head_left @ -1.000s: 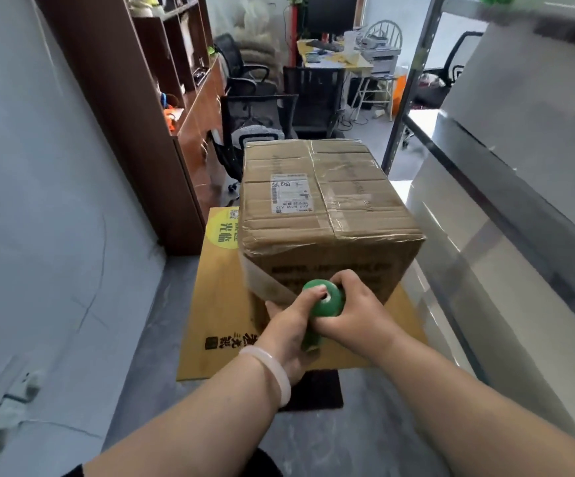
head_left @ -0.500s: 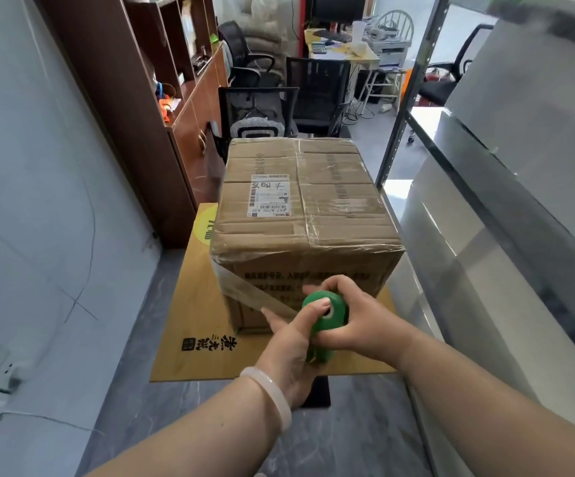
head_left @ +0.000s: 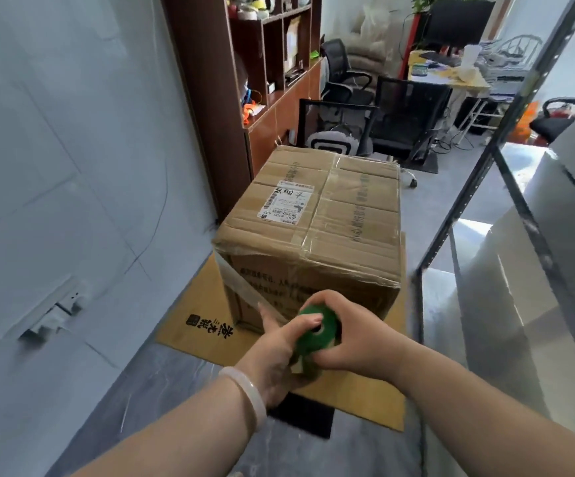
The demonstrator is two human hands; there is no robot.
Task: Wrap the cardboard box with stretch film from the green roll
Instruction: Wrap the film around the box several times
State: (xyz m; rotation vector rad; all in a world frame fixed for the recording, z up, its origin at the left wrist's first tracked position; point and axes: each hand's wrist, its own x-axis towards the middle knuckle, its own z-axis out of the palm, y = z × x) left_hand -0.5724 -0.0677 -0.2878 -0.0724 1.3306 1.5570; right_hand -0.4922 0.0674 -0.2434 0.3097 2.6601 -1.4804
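A taped brown cardboard box point(head_left: 327, 218) with a white shipping label stands on a flat cardboard sheet point(head_left: 207, 321) on the floor. The green roll point(head_left: 317, 335) of stretch film is upright in front of the box's near face. My left hand point(head_left: 275, 352) grips its lower end from the left. My right hand point(head_left: 348, 335) grips its top from the right. A band of clear film point(head_left: 244, 290) runs from the roll up to the box's near left corner and lies against the box.
A grey wall is close on the left. A brown shelf cabinet point(head_left: 244, 80) stands behind the box. A metal rack post point(head_left: 468, 201) and pale panels border the right. Black office chairs point(head_left: 375, 129) and a desk stand beyond. A black mat point(head_left: 306, 418) pokes from under the sheet.
The view has shifted right around the box, which now appears turned. Both hands keep their grip on the green roll, and the film band from the left corner has grown longer.
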